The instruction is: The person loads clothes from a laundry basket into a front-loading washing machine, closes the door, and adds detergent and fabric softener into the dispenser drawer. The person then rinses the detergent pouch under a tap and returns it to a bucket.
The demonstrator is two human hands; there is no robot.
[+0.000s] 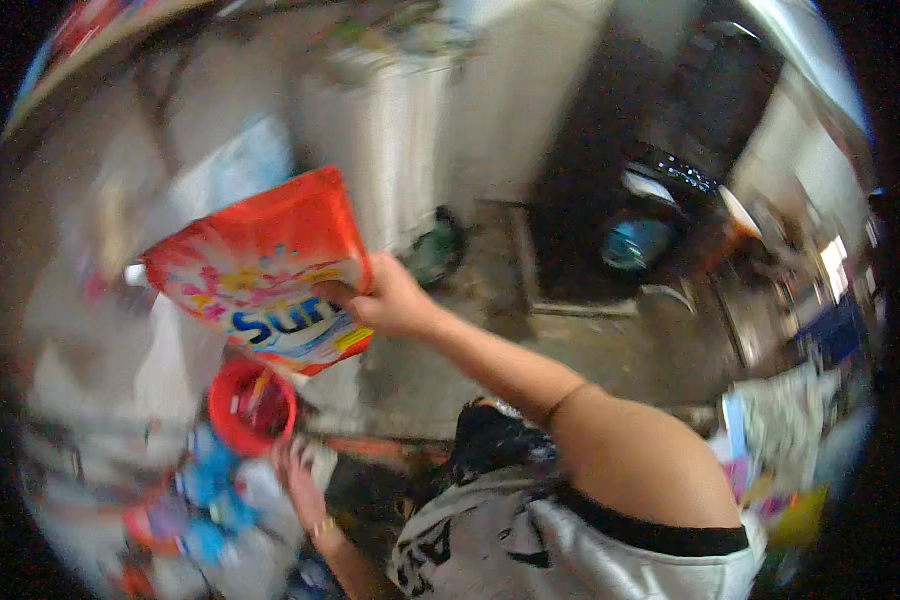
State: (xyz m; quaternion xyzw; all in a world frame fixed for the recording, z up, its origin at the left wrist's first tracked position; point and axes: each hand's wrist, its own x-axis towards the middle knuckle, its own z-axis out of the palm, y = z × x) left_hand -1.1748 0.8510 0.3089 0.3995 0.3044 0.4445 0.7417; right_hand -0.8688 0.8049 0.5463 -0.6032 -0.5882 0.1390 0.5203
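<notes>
My right hand [394, 296] grips the right edge of a large red plastic detergent pouch [270, 247] with printed flowers and blue lettering. The pouch is held tilted in the air in front of me. Below it stands a small red plastic bucket [217, 409], with something indistinct inside. Close by the bucket's lower right rim is my left hand [300, 476], with a band at the wrist. Blur hides whether those fingers touch or grip the bucket.
Blue plastic items [214, 487] crowd the lower left, beside a purple and pink object [157, 517]. Farther off are a pale pillar [412, 142], a dark green rounded object [439, 247] and a dark doorway [577, 195]. Mixed clutter [780, 427] lines the right side.
</notes>
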